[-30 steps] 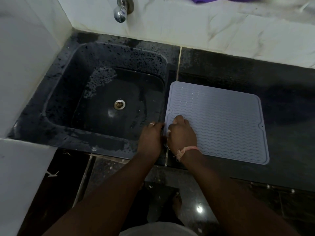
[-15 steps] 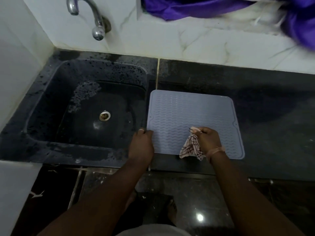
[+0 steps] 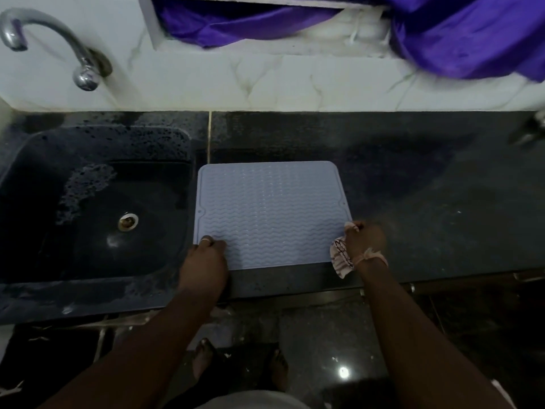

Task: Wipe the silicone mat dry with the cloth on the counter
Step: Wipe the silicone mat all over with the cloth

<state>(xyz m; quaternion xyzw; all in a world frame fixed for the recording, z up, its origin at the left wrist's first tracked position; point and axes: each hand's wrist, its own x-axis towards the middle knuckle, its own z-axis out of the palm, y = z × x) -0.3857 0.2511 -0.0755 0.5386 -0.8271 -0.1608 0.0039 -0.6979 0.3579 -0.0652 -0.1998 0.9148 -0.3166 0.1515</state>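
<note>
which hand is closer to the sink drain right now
Left. The left hand rests on the mat's near left corner, just right of the sink and its drain. The right hand, gripping the cloth, is at the mat's far right edge.

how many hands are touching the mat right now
2: the left hand rests on the mat's near left corner; the right hand, holding the cloth, is at its near right edge.

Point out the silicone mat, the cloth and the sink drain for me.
silicone mat (image 3: 271, 214), head view, middle of ribbed surface.
cloth (image 3: 340, 259), head view, checked fold below hand.
sink drain (image 3: 128, 222), head view, metal ring.
</note>
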